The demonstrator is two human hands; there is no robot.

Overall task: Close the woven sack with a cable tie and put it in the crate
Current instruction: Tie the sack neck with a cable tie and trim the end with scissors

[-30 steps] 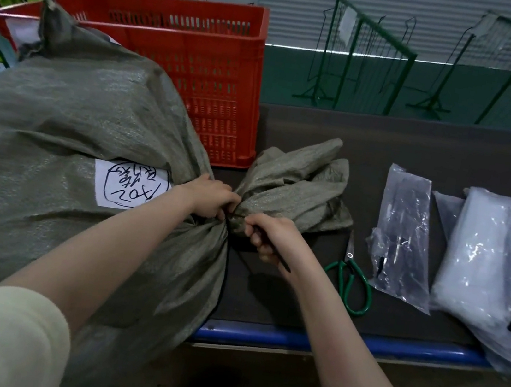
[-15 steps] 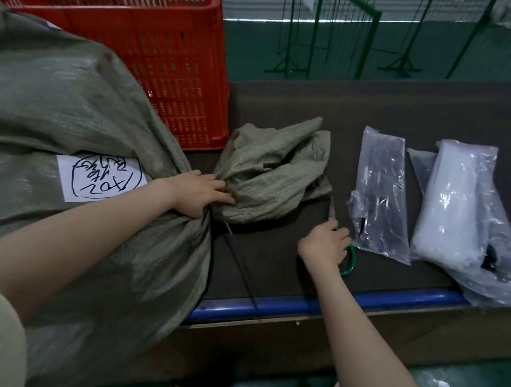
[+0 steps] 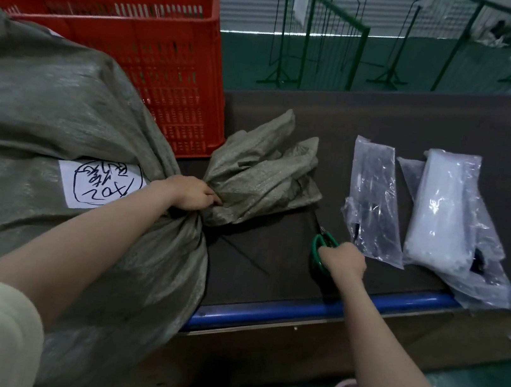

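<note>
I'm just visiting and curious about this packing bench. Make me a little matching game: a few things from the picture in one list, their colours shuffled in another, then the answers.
Things:
1. crate
2. woven sack
3. scissors handles
4. edge rail of the table

Colours:
A. blue
B. grey-green
C. red
D. green

Pairs: 1-C, 2-B, 3-D, 4-A

The left hand grips the sack's gathered neck; the right hand is on the scissors.
</note>
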